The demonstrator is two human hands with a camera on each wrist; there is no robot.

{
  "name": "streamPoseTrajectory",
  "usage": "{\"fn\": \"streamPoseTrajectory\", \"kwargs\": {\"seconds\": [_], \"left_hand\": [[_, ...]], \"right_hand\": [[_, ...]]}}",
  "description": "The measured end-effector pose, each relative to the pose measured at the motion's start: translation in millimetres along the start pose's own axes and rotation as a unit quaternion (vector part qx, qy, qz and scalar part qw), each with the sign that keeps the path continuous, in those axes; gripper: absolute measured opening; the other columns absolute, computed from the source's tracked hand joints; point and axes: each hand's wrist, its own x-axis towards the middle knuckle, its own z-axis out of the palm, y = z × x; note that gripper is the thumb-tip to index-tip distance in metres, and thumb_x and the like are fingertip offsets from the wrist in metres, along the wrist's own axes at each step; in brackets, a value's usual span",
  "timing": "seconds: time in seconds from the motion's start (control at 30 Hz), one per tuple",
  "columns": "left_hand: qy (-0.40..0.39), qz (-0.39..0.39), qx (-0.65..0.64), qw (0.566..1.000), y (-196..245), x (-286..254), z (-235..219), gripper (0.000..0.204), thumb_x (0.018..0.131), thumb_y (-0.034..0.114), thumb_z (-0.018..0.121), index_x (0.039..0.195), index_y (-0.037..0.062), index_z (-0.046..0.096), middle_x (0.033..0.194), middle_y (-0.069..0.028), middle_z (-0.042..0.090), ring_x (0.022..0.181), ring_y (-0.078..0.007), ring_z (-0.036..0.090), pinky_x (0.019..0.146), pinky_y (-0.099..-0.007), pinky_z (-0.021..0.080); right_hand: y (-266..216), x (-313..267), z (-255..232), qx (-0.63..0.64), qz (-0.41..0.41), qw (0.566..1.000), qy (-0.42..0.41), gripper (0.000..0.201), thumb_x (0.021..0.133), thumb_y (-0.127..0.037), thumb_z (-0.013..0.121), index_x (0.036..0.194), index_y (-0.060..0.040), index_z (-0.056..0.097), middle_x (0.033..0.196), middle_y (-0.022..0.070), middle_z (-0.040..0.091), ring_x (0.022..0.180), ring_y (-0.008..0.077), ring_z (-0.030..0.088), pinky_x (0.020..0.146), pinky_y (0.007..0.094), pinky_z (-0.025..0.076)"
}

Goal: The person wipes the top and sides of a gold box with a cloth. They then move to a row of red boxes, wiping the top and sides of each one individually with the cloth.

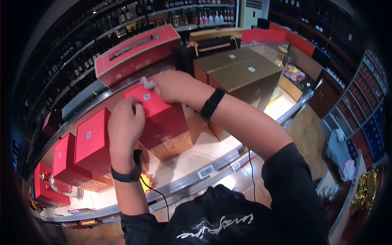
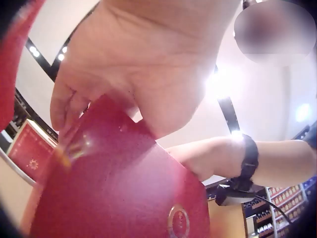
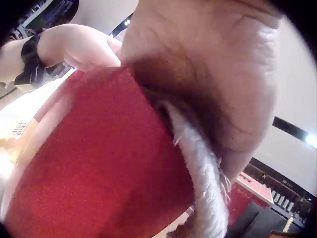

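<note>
A tall red gift box [image 1: 163, 118] with a gold lower band stands on the lit shelf in front of the person. The left hand [image 1: 127, 121] grips this box by its near upper corner; in the left wrist view its fingers and thumb [image 2: 166, 116] lie on either side of that corner. At the far part of the box top, the right hand [image 1: 176, 86] holds a whitish cloth [image 1: 147, 83]. In the right wrist view the cloth [image 3: 204, 173] hangs from under the palm along the box's side, and the palm hides the fingertips.
More red boxes [image 1: 92, 141] stand close on the left. Large gold-brown boxes [image 1: 245, 69] are at the right, and a long red box [image 1: 139, 53] with a handle slot lies behind. The shelf's front edge carries price tags [image 1: 206, 171]. Thin cables hang from both wrists.
</note>
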Motion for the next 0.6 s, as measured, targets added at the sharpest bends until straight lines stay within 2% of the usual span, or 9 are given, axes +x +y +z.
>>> {"fn": "streamPoseTrajectory", "kwargs": {"seconds": [0.1, 0.17, 0.23, 0.27, 0.4, 0.43, 0.5, 0.53, 0.6], "left_hand": [[-0.026, 0.04, 0.026, 0.999, 7.5, 9.2, 5.1, 0.031, 0.103, 0.027, 0.059, 0.11, 0.0001, 0.072, 0.11, -0.0257, 0.07, 0.107, -0.0441, 0.067, 0.093, -0.0508, 0.054], [-0.078, 0.051, -0.043, 0.995, 11.4, 15.7, 17.7, 0.037, 0.107, 0.033, 0.056, 0.117, 0.0005, 0.071, 0.118, -0.0256, 0.07, 0.114, -0.0437, 0.066, 0.098, -0.0493, 0.053], [-0.029, 0.095, 0.019, 0.995, 7.0, 12.8, 33.1, 0.041, 0.108, 0.035, 0.053, 0.122, 0.0013, 0.07, 0.124, -0.0245, 0.069, 0.118, -0.0427, 0.066, 0.102, -0.0481, 0.052], [-0.006, 0.12, 0.049, 0.992, 4.5, 12.0, 39.7, 0.043, 0.109, 0.037, 0.052, 0.125, 0.0017, 0.07, 0.127, -0.024, 0.069, 0.12, -0.0422, 0.065, 0.103, -0.0475, 0.051], [-0.043, 0.089, 0.026, 0.995, 8.2, 14.4, 35.4, 0.046, 0.11, 0.04, 0.05, 0.127, 0.0019, 0.069, 0.129, -0.0229, 0.069, 0.123, -0.041, 0.065, 0.105, -0.0466, 0.051], [-0.048, 0.068, 0.012, 0.996, 15.4, 10.9, 31.1, 0.041, 0.109, 0.035, 0.053, 0.124, 0.0013, 0.07, 0.129, -0.0218, 0.07, 0.123, -0.0405, 0.065, 0.104, -0.0458, 0.051], [0.095, 0.227, 0.059, 0.967, 14.2, -2.4, 33.2, 0.024, 0.103, 0.019, 0.063, 0.117, 0.0018, 0.072, 0.121, -0.0183, 0.072, 0.115, -0.0376, 0.068, 0.098, -0.0433, 0.053], [0.087, 0.237, 0.019, 0.968, 23.9, -13.9, 29.9, 0.02, 0.099, 0.014, 0.066, 0.114, 0.0025, 0.072, 0.118, -0.0169, 0.073, 0.112, -0.0363, 0.068, 0.096, -0.0427, 0.053], [0.061, 0.255, -0.066, 0.963, 61.3, -58.7, 23.9, 0.018, 0.091, 0.004, 0.072, 0.109, 0.004, 0.073, 0.112, -0.0141, 0.073, 0.106, -0.0338, 0.068, 0.093, -0.0416, 0.053]], "right_hand": [[8.2, -14.6, 12.3, 0.158, 0.084, 0.98, 0.084, 0.036, 0.105, -0.031, 0.058, 0.127, -0.0043, 0.067, 0.094, 0.02, 0.076, 0.087, 0.0339, 0.076, 0.076, 0.0438, 0.06], [14.9, -20.8, 24.2, 0.303, 0.129, 0.933, 0.147, 0.035, 0.105, -0.03, 0.058, 0.126, -0.0026, 0.066, 0.092, 0.0199, 0.075, 0.084, 0.0325, 0.076, 0.075, 0.0423, 0.059], [17.0, -25.2, 43.4, 0.443, 0.154, 0.856, 0.218, 0.036, 0.105, -0.03, 0.059, 0.123, 0.001, 0.067, 0.095, 0.0228, 0.075, 0.089, 0.0363, 0.075, 0.081, 0.0445, 0.058], [19.6, -32.0, 51.8, 0.572, 0.156, 0.78, 0.197, 0.036, 0.109, -0.028, 0.057, 0.128, 0.0007, 0.064, 0.096, 0.0144, 0.074, 0.087, 0.0235, 0.072, 0.08, 0.0365, 0.056], [24.8, -55.9, 83.6, 0.745, 0.132, 0.603, 0.253, 0.031, 0.113, -0.022, 0.051, 0.136, -0.0027, 0.058, 0.116, 0.0048, 0.07, 0.097, 0.0125, 0.066, 0.082, 0.0316, 0.055], [22.4, -68.6, 79.8, 0.756, 0.128, 0.59, 0.253, 0.031, 0.113, -0.022, 0.051, 0.136, -0.0023, 0.059, 0.119, 0.0058, 0.071, 0.102, 0.013, 0.068, 0.087, 0.0314, 0.055], [18.2, -95.2, 77.2, 0.779, 0.126, 0.558, 0.255, 0.032, 0.113, -0.021, 0.053, 0.136, -0.0016, 0.061, 0.125, 0.0078, 0.073, 0.111, 0.0141, 0.07, 0.097, 0.031, 0.055], [19.4, -104.2, 81.2, 0.772, 0.131, 0.561, 0.266, 0.031, 0.113, -0.023, 0.053, 0.135, -0.0027, 0.062, 0.122, 0.0079, 0.074, 0.111, 0.0148, 0.07, 0.095, 0.0318, 0.056], [16.2, -125.9, 92.8, 0.679, 0.157, 0.671, 0.255, 0.032, 0.112, -0.026, 0.055, 0.133, -0.0024, 0.062, 0.116, 0.0075, 0.075, 0.107, 0.0155, 0.071, 0.092, 0.0335, 0.056]]}}
